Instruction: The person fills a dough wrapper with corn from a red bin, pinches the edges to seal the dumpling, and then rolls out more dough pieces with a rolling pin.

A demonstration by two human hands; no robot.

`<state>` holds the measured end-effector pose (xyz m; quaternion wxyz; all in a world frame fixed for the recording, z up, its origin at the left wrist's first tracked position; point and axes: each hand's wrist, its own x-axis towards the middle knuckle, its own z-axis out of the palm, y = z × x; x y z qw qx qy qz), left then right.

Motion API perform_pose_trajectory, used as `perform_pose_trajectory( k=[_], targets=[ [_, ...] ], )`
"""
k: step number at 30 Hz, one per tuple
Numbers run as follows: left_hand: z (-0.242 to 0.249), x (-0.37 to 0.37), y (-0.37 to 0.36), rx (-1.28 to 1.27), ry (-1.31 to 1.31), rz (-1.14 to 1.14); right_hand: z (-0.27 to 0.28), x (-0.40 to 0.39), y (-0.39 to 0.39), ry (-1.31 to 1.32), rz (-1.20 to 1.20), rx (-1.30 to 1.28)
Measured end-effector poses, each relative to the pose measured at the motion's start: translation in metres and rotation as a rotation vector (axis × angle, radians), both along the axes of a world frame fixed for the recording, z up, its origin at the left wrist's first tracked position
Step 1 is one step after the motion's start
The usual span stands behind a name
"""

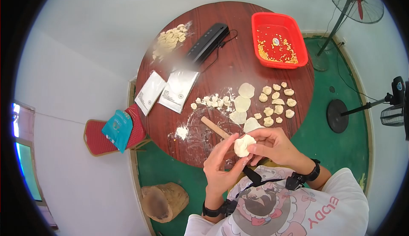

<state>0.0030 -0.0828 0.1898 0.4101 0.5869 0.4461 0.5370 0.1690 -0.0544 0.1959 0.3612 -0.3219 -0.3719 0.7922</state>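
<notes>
Between my two hands, over the front edge of the round table, is a pale dumpling (243, 146). My left hand (220, 164) curves round its left side with thumb and fingers. On the other side, my right hand (272, 145) pinches its edge with thumb and fingers. A wooden rolling pin (214, 127) lies just beyond, its near end hidden behind my hands. Several flat dough wrappers (243, 104) run in a line away from my right hand. To their right sit rows of folded dumplings (277, 101). Small dough pieces (213, 102) lie left of the wrappers.
A red basin (280, 40) with yellow bits stands at the back right of the table (238, 23). Further left are a black device (208, 42) with a cable, two white packets (179, 90), a dough pile (172, 37) and flour (182, 132). Fans (355, 108) stand right.
</notes>
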Motion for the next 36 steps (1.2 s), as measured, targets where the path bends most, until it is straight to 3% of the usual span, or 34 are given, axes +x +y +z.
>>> perform_pose_trajectory(
  k=[2, 4, 7, 13, 17, 20, 22, 23, 25, 29, 31, 36],
  targets=[
    [-0.002, -0.002, -0.002, -0.053, -0.046, -0.064, -0.003, 0.000, -0.001, 0.001, 0.007, 0.019],
    [-0.003, -0.001, -0.003, -0.218, -0.271, -0.045, -0.005, 0.000, -0.001, 0.000, 0.010, 0.039],
    [-0.004, -0.007, -0.003, -0.311, -0.270, -0.102, -0.005, -0.001, -0.002, -0.039, -0.027, 0.122],
    [-0.008, -0.011, 0.000, -0.408, -0.484, -0.186, -0.001, -0.001, -0.002, -0.112, -0.055, 0.148],
    [-0.008, -0.011, 0.004, -0.366, -0.480, -0.173, 0.002, -0.001, 0.000, -0.142, -0.064, 0.193],
    [-0.006, -0.007, 0.005, -0.388, -0.453, -0.113, 0.001, 0.000, 0.003, -0.148, -0.053, 0.132],
    [-0.004, -0.003, 0.005, -0.147, -0.136, -0.008, 0.001, -0.001, 0.007, -0.137, -0.044, 0.065],
    [-0.005, -0.004, 0.005, -0.149, -0.139, -0.004, 0.000, 0.000, 0.009, -0.071, -0.017, -0.022],
    [-0.008, -0.009, 0.008, 0.115, 0.314, -0.001, 0.001, 0.000, 0.011, -0.006, 0.010, -0.106],
    [-0.011, -0.008, 0.009, 0.195, 0.278, -0.015, 0.002, 0.002, 0.014, -0.023, 0.042, -0.069],
    [-0.003, -0.001, 0.010, 0.037, 0.107, 0.009, 0.001, 0.003, 0.014, -0.016, 0.037, -0.030],
    [-0.001, 0.003, 0.014, -0.107, 0.039, -0.009, -0.009, 0.007, 0.013, 0.018, -0.021, 0.071]
  ],
)
